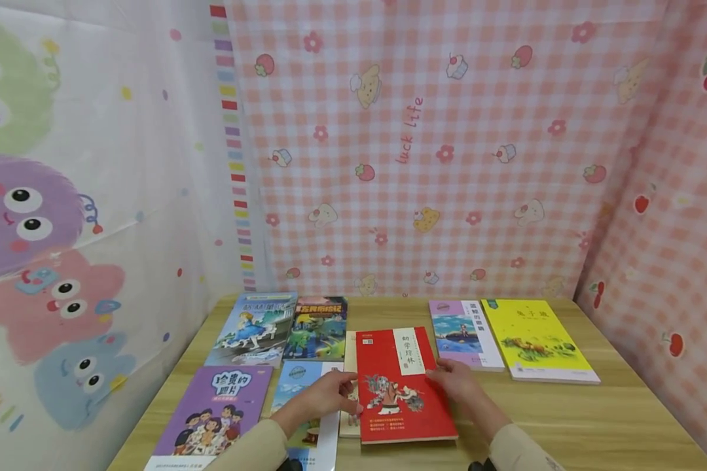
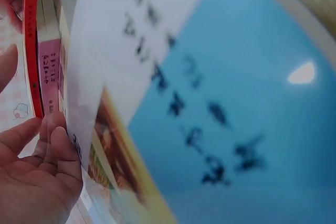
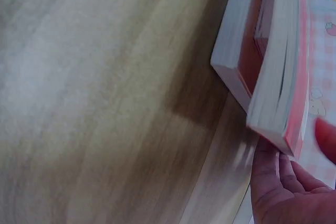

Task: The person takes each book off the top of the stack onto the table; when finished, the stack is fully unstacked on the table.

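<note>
A red book (image 1: 397, 405) lies on top of other books near the middle of the table's front. My right hand (image 1: 456, 381) holds it at the right edge, with fingers (image 3: 268, 169) under its corner and the thumb on the cover side. In the right wrist view the red book stands slightly raised off the book below. My left hand (image 1: 328, 394) is at its left edge, fingers loosely bent by the spines and thumb held apart. A pink-spined book (image 2: 50, 69) lies under the red one. A cream book (image 1: 349, 428) shows beneath, mostly hidden.
On the wooden table (image 1: 542, 418), left of the stack, lie a blue-and-white book (image 1: 324, 451), a purple book (image 1: 250, 392), a girl-cover book (image 1: 262, 327) and a dinosaur-cover book (image 1: 315, 337). At right are a lilac-edged book (image 1: 459, 337) and a yellow book (image 1: 533, 333). Patterned cloths surround the table.
</note>
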The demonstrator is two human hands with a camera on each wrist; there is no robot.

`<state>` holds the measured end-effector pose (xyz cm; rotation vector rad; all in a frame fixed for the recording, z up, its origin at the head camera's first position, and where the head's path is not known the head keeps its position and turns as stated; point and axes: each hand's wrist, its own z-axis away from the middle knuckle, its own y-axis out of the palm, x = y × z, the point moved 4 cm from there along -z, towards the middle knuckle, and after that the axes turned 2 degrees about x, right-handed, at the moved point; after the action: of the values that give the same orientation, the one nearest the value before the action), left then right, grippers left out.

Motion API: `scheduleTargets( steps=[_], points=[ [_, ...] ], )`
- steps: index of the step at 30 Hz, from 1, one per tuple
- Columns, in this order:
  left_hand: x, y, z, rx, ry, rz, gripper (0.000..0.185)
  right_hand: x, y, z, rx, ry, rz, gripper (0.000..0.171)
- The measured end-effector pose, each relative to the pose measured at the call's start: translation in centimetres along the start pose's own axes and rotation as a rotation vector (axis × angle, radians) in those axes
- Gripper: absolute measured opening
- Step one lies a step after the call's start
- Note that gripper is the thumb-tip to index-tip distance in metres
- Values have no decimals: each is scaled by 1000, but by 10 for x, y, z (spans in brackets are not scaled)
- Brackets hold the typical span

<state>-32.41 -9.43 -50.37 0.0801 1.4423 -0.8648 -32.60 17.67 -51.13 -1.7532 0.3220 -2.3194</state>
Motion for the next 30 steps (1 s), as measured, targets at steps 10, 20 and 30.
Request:
scheduleTargets(
  steps=[10,20,30],
  points=[
    [-1,1,-1,-35,28,-28,61,-3,-14,-2,75,16,-24,56],
    [1,1,-6,-82,-20,-231,69,-7,-29,0,124,20,-81,57],
    [-1,4,-6,-47,-29,-353,76,-10,-43,7,161,34,-109,64]
  ],
)
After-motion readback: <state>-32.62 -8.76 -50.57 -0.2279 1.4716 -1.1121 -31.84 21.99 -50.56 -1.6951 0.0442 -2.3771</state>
